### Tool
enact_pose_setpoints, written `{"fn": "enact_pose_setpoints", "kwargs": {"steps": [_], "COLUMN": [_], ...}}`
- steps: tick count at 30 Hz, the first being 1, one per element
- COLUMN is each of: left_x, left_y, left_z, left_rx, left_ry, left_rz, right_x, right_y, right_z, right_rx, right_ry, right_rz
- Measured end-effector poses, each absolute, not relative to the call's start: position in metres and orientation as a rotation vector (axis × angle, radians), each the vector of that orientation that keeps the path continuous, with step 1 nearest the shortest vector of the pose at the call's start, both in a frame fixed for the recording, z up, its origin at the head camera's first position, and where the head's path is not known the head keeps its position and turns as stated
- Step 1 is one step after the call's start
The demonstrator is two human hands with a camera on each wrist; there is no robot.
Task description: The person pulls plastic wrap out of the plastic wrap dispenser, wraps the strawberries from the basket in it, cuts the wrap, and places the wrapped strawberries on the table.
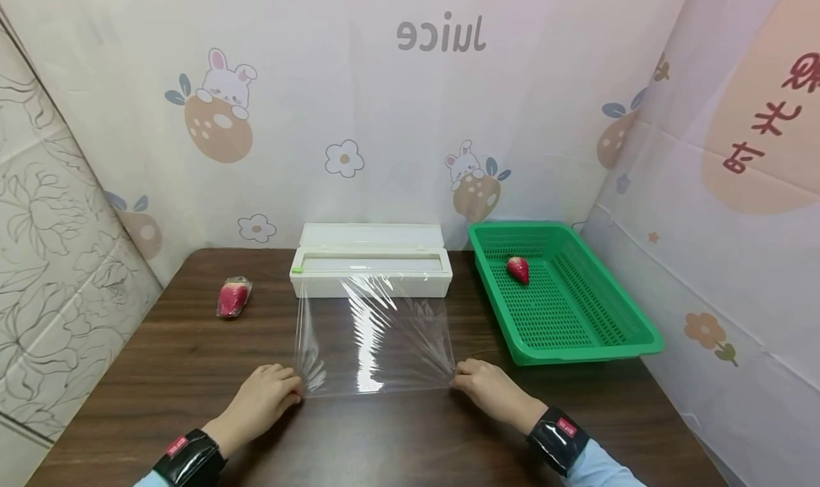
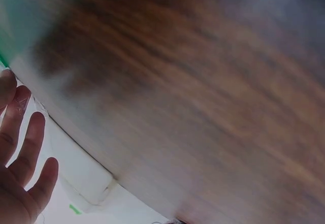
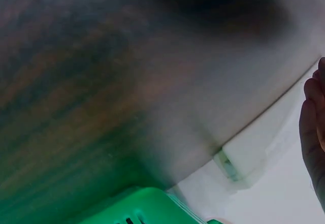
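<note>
A clear sheet of plastic wrap [image 1: 371, 337] stretches from the white wrap dispenser [image 1: 371, 285], whose lid stands raised at the back of the table. My left hand [image 1: 265, 396] pinches the sheet's near left corner; in the left wrist view the left hand [image 2: 20, 158] shows with some fingers spread. At the near right corner my right hand [image 1: 493, 391] pinches the sheet too. Only the edge of the right hand [image 3: 315, 127] appears in the right wrist view. The sheet hangs just over or on the wooden table; I cannot tell which.
A green basket [image 1: 640, 346] stands on the right with one strawberry [image 1: 518, 270] inside. On the left lies a wrapped strawberry [image 1: 233, 297] in clear film. A patterned cloth wall [image 1: 346, 102] rises behind the brown wooden table [image 1: 384, 444].
</note>
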State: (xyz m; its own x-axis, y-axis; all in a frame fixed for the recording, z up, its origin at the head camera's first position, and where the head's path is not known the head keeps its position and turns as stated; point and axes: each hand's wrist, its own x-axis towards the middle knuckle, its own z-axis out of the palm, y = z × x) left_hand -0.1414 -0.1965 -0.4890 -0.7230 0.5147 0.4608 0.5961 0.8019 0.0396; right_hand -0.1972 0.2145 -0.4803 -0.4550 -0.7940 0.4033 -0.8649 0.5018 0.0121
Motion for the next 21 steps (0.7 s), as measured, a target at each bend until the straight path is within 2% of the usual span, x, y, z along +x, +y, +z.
{"fn": "enact_pose_setpoints", "kwargs": {"steps": [21], "left_x": [-0.1427], "left_y": [-0.1959], "left_z": [-0.4895], "left_rx": [-0.885], "left_ry": [-2.596], "left_rz": [-0.15], "right_x": [-0.1989], "right_y": [0.2076], "right_z": [-0.4843], "right_rx": [1.401], "right_ry": [-2.514], "right_rz": [0.183]}}
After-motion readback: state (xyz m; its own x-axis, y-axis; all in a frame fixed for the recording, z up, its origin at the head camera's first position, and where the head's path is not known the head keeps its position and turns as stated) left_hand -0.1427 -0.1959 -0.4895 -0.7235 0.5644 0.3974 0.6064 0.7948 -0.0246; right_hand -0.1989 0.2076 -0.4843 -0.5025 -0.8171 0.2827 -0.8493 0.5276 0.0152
